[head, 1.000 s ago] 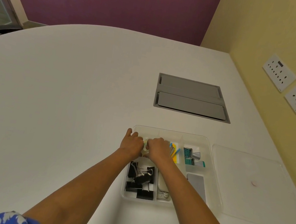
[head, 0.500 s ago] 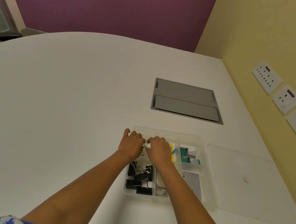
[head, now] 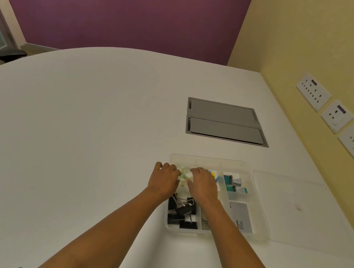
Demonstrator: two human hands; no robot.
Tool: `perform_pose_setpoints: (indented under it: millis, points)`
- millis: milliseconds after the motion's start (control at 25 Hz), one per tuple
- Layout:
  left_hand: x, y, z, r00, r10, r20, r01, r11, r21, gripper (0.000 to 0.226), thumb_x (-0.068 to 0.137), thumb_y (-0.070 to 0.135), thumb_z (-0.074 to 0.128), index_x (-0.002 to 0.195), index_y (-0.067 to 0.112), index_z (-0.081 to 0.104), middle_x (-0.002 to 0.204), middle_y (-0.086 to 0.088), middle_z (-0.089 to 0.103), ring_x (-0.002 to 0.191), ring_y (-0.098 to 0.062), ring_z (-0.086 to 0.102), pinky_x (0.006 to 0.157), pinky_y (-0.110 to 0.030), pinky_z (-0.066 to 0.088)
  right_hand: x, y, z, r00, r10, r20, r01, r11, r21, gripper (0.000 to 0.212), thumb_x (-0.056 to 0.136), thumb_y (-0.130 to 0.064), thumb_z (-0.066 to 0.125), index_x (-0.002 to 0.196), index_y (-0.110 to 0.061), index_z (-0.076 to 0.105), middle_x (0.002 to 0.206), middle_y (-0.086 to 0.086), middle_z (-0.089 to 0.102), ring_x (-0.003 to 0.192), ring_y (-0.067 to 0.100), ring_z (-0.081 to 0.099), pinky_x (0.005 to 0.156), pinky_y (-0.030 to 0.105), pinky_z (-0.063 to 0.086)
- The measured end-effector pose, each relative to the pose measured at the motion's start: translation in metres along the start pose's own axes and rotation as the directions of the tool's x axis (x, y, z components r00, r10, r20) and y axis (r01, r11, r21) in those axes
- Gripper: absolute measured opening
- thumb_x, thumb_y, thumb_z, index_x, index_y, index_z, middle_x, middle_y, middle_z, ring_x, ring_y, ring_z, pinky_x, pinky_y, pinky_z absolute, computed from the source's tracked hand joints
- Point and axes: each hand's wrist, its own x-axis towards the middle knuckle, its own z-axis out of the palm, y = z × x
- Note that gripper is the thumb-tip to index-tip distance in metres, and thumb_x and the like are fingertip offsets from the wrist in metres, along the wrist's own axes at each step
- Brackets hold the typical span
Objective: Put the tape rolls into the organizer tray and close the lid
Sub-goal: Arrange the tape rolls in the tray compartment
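Note:
A clear plastic organizer tray sits on the white table. In its far-left compartment lie pale tape rolls, mostly hidden by my hands. My left hand rests on the left side of the rolls, at the tray's left wall. My right hand curls over them from the right. Both hands press on the rolls with fingers bent. The tray's clear flat lid lies on the table just to the right of the tray.
Other compartments hold black binder clips, a grey card box, teal clips and small yellow and blue items. A grey cable hatch is set into the table beyond the tray. Wall sockets line the yellow wall.
My hands stay on the tape rolls in the same compartment. The view has tilted up slightly, so the tray and hands sit lower in the frame.

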Motion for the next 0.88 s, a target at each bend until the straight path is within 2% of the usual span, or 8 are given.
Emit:
perform_pose_setpoints:
  millis: [280, 440, 640, 880]
  points:
    - [0.005, 0.019, -0.001, 0.999, 0.034, -0.007, -0.034, 0.999, -0.016, 0.035, 0.099, 0.026, 0.041, 0.131, 0.019, 0.054, 0.136, -0.003, 0.055, 0.126, -0.022, 0.047, 0.105, -0.036, 0.028, -0.014, 0.026, -0.008, 0.998, 0.058, -0.032, -0.057, 0.998, 0.008, 0.042, 0.096, -0.024, 0.051, 0.135, -0.011, 0.048, 0.139, 0.008, 0.052, 0.127, 0.025, 0.048, 0.103, 0.036, 0.040]
    - [0.024, 0.053, 0.000, 0.999, 0.032, -0.020, -0.033, 0.998, -0.044, 0.036, 0.099, 0.026, 0.042, 0.133, 0.019, 0.052, 0.139, -0.002, 0.053, 0.128, -0.022, 0.046, 0.106, -0.036, 0.028, -0.015, 0.069, -0.018, 0.993, 0.109, -0.047, -0.109, 0.994, 0.005, 0.037, 0.096, -0.020, 0.047, 0.132, -0.011, 0.051, 0.136, 0.008, 0.055, 0.123, 0.026, 0.050, 0.099, 0.036, 0.041]
    - [0.064, 0.132, 0.011, 0.999, -0.013, -0.037, 0.007, 0.988, -0.157, 0.036, 0.099, 0.025, 0.043, 0.132, 0.020, 0.052, 0.139, -0.002, 0.052, 0.128, -0.021, 0.046, 0.104, -0.036, 0.030, -0.018, 0.163, -0.034, 0.983, 0.169, -0.075, -0.165, 0.985, 0.058, 0.041, 0.098, -0.025, 0.048, 0.138, -0.014, 0.046, 0.143, 0.006, 0.050, 0.128, 0.024, 0.047, 0.106, 0.033, 0.038]
    - [0.099, 0.252, 0.033, 0.999, -0.033, -0.035, 0.022, 0.960, -0.278, 0.038, 0.099, 0.025, 0.045, 0.136, 0.018, 0.047, 0.144, -0.004, 0.048, 0.131, -0.023, 0.042, 0.109, -0.036, 0.029, -0.028, 0.299, -0.055, 0.954, 0.295, -0.051, -0.293, 0.955, 0.047, 0.043, 0.098, -0.025, 0.048, 0.139, -0.013, 0.043, 0.140, 0.009, 0.049, 0.129, 0.027, 0.045, 0.105, 0.035, 0.038]
